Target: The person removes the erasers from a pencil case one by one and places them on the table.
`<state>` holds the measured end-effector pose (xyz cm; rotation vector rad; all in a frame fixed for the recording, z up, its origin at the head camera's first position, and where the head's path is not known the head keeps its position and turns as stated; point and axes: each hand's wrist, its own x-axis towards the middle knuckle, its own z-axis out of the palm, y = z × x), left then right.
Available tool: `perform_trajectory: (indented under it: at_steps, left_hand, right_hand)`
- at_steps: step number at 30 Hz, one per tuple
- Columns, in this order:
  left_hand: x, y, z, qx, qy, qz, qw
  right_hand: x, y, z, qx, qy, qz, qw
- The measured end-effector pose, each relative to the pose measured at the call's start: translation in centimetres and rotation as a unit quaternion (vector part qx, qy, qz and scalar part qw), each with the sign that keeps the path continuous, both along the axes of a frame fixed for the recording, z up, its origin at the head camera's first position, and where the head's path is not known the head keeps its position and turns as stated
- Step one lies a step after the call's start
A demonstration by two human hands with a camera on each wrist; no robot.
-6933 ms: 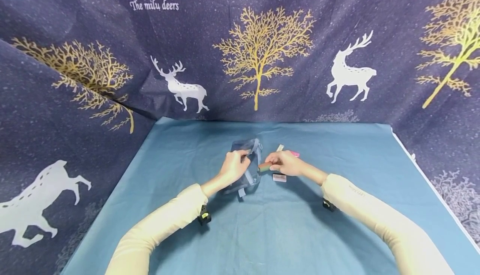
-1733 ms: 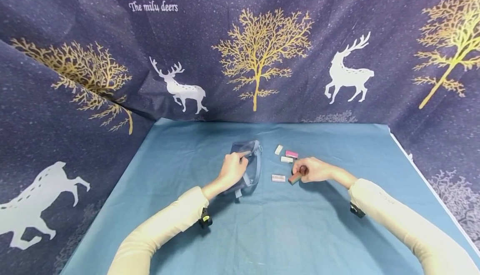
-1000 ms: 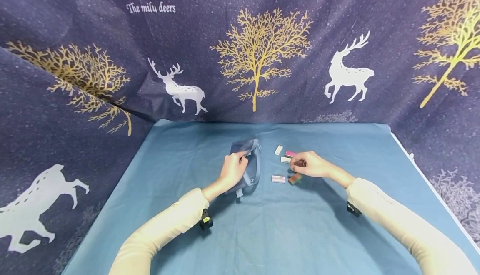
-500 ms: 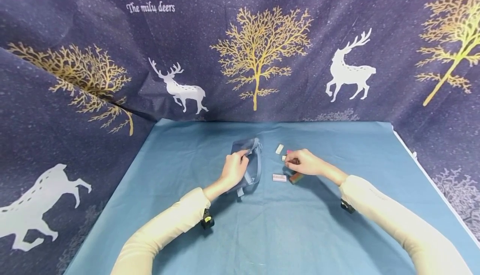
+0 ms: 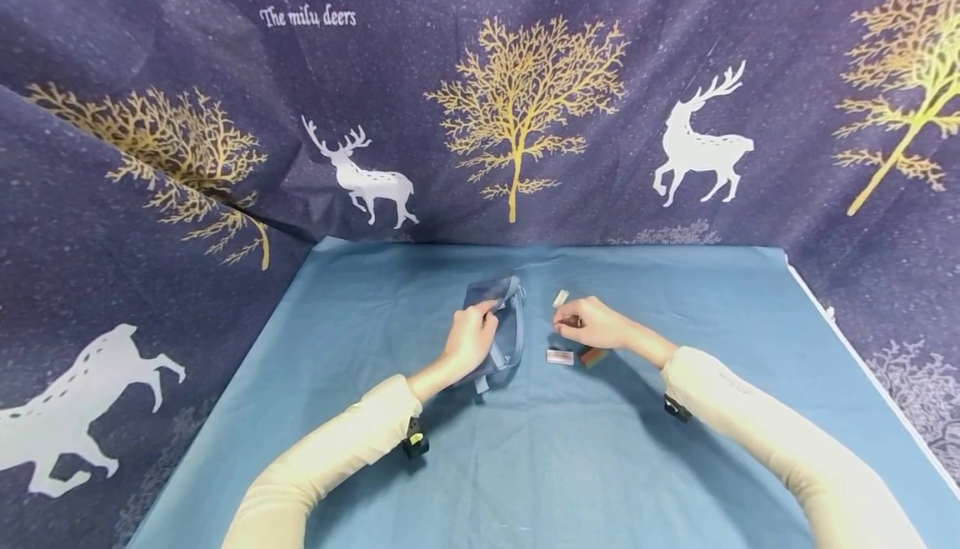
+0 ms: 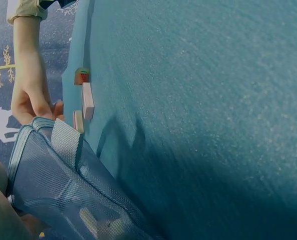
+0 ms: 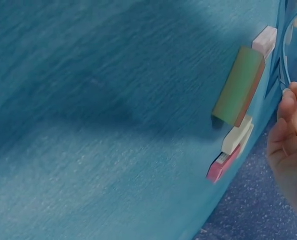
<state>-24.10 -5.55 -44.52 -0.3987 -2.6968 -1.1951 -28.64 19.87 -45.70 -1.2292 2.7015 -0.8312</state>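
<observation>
My left hand (image 5: 471, 336) grips the upper side of a blue mesh zip pouch (image 5: 517, 328), which stands with its zipped mouth toward the right. Through the mesh in the left wrist view, pale shapes (image 6: 88, 220) show inside. My right hand (image 5: 588, 321) hovers just right of the pouch, fingers loosely bent, with nothing visible in them. Below it lies a green and reddish-brown eraser-like block (image 7: 240, 86), beside a pinkish-white block (image 5: 560, 356). A pink block (image 7: 222, 166) and a cream block (image 7: 236, 136) are hidden by my right hand in the head view.
One more cream block (image 5: 561, 298) lies behind my right hand. Blue cloth (image 5: 480, 474) covers the table, and a dark printed curtain (image 5: 405, 74) rises along its back and sides.
My right hand brought the green and reddish-brown block from the pouch mouth, let it go beside the pinkish-white block, and moved back left toward the pouch. My left hand stays on the pouch.
</observation>
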Motion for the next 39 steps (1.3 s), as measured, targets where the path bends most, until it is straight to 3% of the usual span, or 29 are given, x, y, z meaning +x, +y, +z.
perform_trajectory:
  at_steps: [6,19,39]
  left_hand:
    - [0.0,0.1,0.1,0.002,0.016,-0.009,0.9998]
    - [0.3,0.1,0.2,-0.004,0.017,-0.003,0.9998]
    - [0.5,0.2,0.4,0.001,0.03,0.005,0.9995]
  right_hand:
    - [0.0,-0.4,0.1,0.003,-0.006,0.007,1.0]
    - [0.3,-1.8,0.7,0.012,-0.02,0.014,0.9996]
    - [0.0,-4.3,0.2,-0.022,0.022,0.023,0.9993]
